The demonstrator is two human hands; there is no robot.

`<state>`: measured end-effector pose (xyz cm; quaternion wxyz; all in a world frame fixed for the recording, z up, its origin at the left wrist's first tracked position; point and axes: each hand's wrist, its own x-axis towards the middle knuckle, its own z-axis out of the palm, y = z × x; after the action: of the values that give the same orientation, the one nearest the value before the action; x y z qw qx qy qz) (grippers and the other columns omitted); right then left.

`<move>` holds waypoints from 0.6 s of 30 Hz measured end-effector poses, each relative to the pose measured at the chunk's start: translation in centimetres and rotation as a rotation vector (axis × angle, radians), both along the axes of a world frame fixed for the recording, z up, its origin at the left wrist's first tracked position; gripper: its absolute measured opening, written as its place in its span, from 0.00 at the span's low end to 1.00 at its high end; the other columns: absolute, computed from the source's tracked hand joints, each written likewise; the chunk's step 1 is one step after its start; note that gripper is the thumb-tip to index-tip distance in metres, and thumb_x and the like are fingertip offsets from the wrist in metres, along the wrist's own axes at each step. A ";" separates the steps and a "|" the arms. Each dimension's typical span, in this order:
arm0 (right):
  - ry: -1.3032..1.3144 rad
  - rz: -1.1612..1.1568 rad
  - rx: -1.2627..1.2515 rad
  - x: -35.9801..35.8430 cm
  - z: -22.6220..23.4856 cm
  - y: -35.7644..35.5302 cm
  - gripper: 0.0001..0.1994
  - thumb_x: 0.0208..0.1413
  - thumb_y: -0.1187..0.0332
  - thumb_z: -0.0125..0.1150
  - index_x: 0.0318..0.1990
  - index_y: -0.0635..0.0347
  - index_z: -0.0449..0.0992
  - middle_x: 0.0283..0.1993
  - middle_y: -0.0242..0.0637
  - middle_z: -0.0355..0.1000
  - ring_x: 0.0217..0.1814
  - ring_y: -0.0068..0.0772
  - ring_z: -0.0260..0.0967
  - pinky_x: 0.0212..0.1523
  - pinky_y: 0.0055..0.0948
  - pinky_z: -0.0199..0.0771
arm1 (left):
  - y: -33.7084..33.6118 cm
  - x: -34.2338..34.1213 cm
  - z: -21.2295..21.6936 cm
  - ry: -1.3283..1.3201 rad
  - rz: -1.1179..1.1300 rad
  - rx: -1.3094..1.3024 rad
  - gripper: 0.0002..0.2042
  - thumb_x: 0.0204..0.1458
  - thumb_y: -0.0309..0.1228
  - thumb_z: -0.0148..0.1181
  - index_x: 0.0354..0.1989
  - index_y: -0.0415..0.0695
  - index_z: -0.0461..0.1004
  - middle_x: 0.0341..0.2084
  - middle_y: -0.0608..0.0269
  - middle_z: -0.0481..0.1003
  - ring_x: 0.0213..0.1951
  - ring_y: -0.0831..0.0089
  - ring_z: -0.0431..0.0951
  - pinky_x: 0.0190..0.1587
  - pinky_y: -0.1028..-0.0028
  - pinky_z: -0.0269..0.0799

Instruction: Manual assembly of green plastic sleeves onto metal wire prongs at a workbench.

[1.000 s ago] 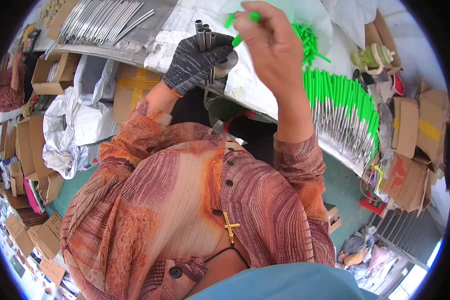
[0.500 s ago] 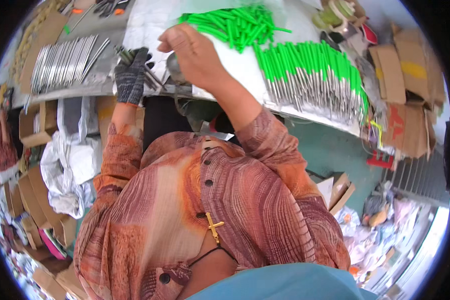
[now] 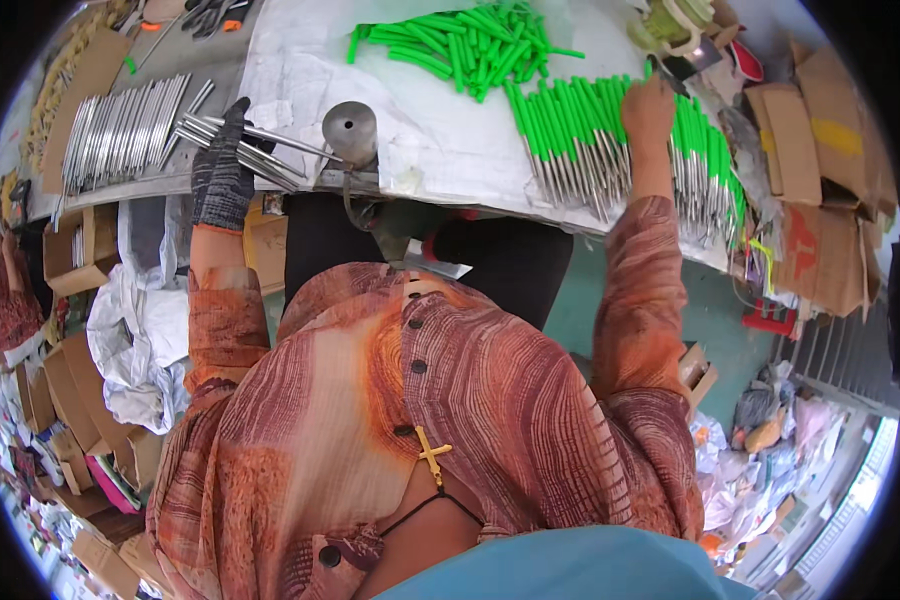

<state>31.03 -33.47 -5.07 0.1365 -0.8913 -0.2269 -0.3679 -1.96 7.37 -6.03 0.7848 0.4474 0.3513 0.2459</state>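
Note:
My left hand (image 3: pixel 222 180), in a dark grey knitted glove, is closed around several bare metal rods (image 3: pixel 260 165) that fan out to the right over the table edge. One of these rods points toward a round metal cup (image 3: pixel 350 130) with a small hole, fixed at the table's front edge. Far to the right, my bare right hand (image 3: pixel 650 108) rests closed over a row of metal rods with green sleeves (image 3: pixel 575 120). Whatever its fingers grip is hidden beneath the hand. Loose green tubes (image 3: pixel 470 45) lie heaped at the back middle of the table.
A row of bare metal rods (image 3: pixel 120 135) lies on the left of the table. Pliers-like tools (image 3: pixel 210 15) lie at the far left. Cardboard boxes (image 3: pixel 820 150) stand beyond the right end. White sacks (image 3: pixel 140 340) hang below the table on the left.
My right hand has moved from above the metal cup to the green-sleeved rods on the right, uncovering the cup. My left hand has shifted slightly left, its rods now spread sideways.

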 end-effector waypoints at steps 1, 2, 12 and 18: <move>-0.089 -0.141 -0.204 -0.4 -1.1 -0.7 0.15 0.48 0.63 0.54 0.40 0.63 0.71 0.41 0.49 0.69 0.42 0.54 0.65 0.38 0.47 0.67 | 0.0 -0.4 0.4 -0.067 0.028 -0.078 0.16 0.55 0.32 0.53 0.50 0.41 0.69 0.27 0.64 0.68 0.33 0.75 0.71 0.41 0.71 0.73; -0.181 -0.282 -0.409 -0.4 -2.1 -1.0 0.13 0.47 0.62 0.54 0.35 0.62 0.73 0.40 0.48 0.68 0.42 0.55 0.64 0.37 0.47 0.68 | -0.2 -0.4 0.8 -0.060 0.038 -0.077 0.16 0.55 0.32 0.53 0.50 0.41 0.69 0.27 0.64 0.68 0.33 0.75 0.71 0.41 0.71 0.73; 0.736 -0.049 0.016 -1.9 -5.8 16.5 0.26 0.48 0.49 0.55 0.41 0.67 0.68 0.42 0.54 0.71 0.46 0.55 0.68 0.45 0.42 0.68 | -3.5 -0.6 3.2 -0.251 0.043 0.097 0.16 0.54 0.30 0.53 0.50 0.38 0.66 0.38 0.56 0.72 0.40 0.68 0.74 0.45 0.69 0.73; 0.687 0.266 0.133 -6.3 -8.5 17.1 0.26 0.44 0.60 0.63 0.48 0.66 0.64 0.38 0.54 0.71 0.37 0.52 0.71 0.39 0.41 0.72 | 0.0 -1.3 -2.1 0.019 0.025 0.954 0.21 0.46 0.17 0.49 0.50 0.47 0.70 0.48 0.55 0.71 0.48 0.64 0.72 0.48 0.69 0.68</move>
<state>24.78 -16.41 -13.60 0.3087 -0.9148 -0.2574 -0.0405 -3.22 7.40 -8.14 0.4857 0.7556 0.2116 0.3852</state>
